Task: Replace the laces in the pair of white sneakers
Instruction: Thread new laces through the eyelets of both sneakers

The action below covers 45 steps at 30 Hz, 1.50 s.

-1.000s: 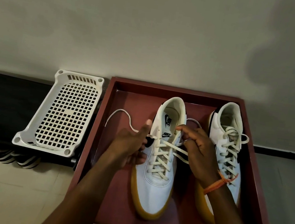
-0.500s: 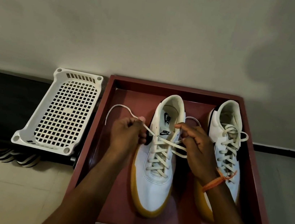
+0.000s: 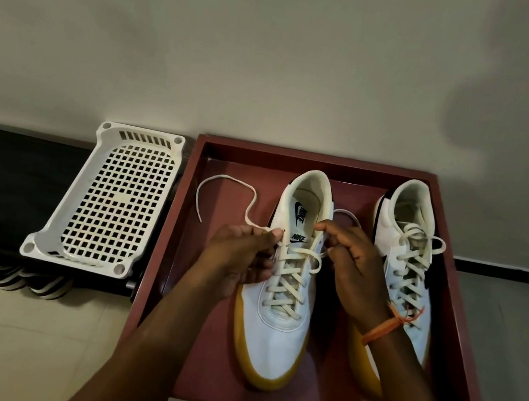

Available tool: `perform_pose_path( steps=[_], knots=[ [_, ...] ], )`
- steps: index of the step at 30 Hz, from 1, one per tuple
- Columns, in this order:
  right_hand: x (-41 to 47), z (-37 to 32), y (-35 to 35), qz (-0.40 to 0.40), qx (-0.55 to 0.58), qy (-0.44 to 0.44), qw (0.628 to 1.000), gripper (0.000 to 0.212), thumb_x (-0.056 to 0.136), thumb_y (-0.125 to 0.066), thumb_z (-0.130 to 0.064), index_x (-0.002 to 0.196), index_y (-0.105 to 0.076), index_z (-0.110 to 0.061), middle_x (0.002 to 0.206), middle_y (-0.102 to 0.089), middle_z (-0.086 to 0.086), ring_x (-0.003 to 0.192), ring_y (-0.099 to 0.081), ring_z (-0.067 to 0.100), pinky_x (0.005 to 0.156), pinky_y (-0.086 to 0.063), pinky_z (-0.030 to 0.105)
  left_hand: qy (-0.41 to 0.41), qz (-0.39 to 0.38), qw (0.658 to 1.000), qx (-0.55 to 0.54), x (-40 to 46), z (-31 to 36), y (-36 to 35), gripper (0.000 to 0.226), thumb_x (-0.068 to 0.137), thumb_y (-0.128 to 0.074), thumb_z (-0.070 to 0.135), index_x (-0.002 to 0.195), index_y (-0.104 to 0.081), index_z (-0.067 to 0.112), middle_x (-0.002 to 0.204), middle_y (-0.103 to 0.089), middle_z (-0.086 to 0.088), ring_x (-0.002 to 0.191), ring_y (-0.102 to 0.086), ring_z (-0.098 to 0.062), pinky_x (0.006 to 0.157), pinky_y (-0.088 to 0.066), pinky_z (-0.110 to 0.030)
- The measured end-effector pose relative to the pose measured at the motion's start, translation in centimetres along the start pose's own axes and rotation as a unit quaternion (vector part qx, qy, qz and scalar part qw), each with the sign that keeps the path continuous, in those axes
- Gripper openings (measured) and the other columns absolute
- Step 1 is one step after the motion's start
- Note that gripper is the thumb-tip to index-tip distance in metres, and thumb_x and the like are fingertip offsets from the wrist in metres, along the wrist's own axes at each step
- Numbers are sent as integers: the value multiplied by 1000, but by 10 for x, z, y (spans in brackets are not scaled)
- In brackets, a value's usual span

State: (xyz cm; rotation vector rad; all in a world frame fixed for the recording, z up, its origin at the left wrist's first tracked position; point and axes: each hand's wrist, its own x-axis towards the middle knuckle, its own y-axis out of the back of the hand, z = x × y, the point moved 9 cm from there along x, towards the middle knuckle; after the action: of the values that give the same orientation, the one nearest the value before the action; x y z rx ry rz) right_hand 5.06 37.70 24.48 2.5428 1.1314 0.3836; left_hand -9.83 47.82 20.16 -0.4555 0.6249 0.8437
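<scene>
Both hands pinch the lace at the top eyelets of the left sneaker, left hand and right hand flanking its tongue.

Both your forearms reach in from the bottom edge, angled inward toward each other. Your left hand sits knuckles-up, fingers curled under, thumb and forefinger pinched together at the tip. Your right hand is set just opposite, back of the hand toward the camera, fingers bent down and inward, fingertips drawn close in a pinch. The two hands are near each other, not touching. An orange thread circles your right wrist.
</scene>
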Motion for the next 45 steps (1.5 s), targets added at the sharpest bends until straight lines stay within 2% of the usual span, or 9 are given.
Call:
perform_pose_path(
  steps=[6, 15, 20, 24, 28, 31, 37, 40, 45],
  knots=[
    [-1, -3, 0, -3, -45, 44, 998, 43, 87, -42, -10, 110, -66, -38, 84, -56, 11, 75, -58, 20, 70, -54, 38, -142, 162, 975, -58, 3, 25, 49, 20, 89, -71, 12, 70, -64, 12, 56, -55, 0, 48, -48, -9, 47, -44, -21],
    [-9, 4, -13, -127, -93, 20, 987, 51, 90, -56, -8, 131, -41, -34, 108, -51, -15, 89, -55, -1, 76, -48, 22, -82, 180, 973, 121, 6, 8, 42, 45, 95, -62, 37, 63, -61, 6, 54, -57, -9, 39, -46, -13, 45, -41, -23],
    [-13, 2, -11, -159, -56, -39, 985, 60, 93, -58, -11, 140, -29, -35, 85, -58, 0, 56, -58, 6, 54, -47, 23, -319, 298, 825, 357, -39, 62, 21, 51, 99, -51, 43, 55, -34, 23, 51, -38, 7, 46, -40, -7, 47, -24, -22],
    [-7, -21, 23, -132, -79, -5, 988, 33, 87, -64, -15, 118, -60, -26, 81, -64, -3, 64, -61, 9, 57, -49, 24, -540, 210, 690, 434, -81, 73, -47, 12, 97, -61, 24, 86, -62, 26, 83, -62, 7, 80, -56, -9, 71, -46, -29],
    [-5, -41, 58, -116, -131, 25, 984, 15, 86, -70, -5, 92, -75, -18, 85, -71, -9, 69, -63, -3, 62, -43, 10, -542, 87, 624, 556, -71, 27, -109, 43, 85, -66, 11, 127, -60, 7, 123, -66, -10, 120, -57, -27, 110, -40, -51],
    [-4, -51, 89, -82, -174, 54, 980, 16, 83, -74, -6, 93, -78, -19, 83, -72, -6, 63, -62, 1, 59, -48, 16, -521, 54, 598, 607, -63, 1, -123, 48, 79, -73, 12, 125, -61, 5, 112, -71, -11, 115, -63, -23, 119, -25, -51],
    [-4, -48, 120, 13, -379, 127, 917, 19, 80, -76, -3, 94, -79, -15, 84, -69, 4, 73, -67, 26, 67, -55, 33, -506, -19, 614, 605, -72, -10, -136, 18, 83, -66, 6, 97, -71, 16, 84, -73, -3, 79, -69, -20, 97, -53, -37],
    [-3, -41, 130, 75, -302, 103, 945, 16, 79, -79, -6, 92, -79, -15, 82, -66, 3, 68, -64, 21, 63, -51, 25, -458, -6, 688, 563, -66, -6, -124, 13, 85, -69, 12, 89, -69, 24, 73, -70, 1, 64, -67, -20, 54, -46, -26],
    [-7, -35, 151, 208, -189, -7, 960, 9, 80, -78, -16, 89, -79, -16, 72, -55, -2, 61, -55, 16, 58, -49, 25, -474, 40, 729, 492, -68, 14, -106, 14, 89, -65, 33, 84, -67, 20, 65, -68, 2, 55, -63, -21, 49, -48, -29]
  ],
)
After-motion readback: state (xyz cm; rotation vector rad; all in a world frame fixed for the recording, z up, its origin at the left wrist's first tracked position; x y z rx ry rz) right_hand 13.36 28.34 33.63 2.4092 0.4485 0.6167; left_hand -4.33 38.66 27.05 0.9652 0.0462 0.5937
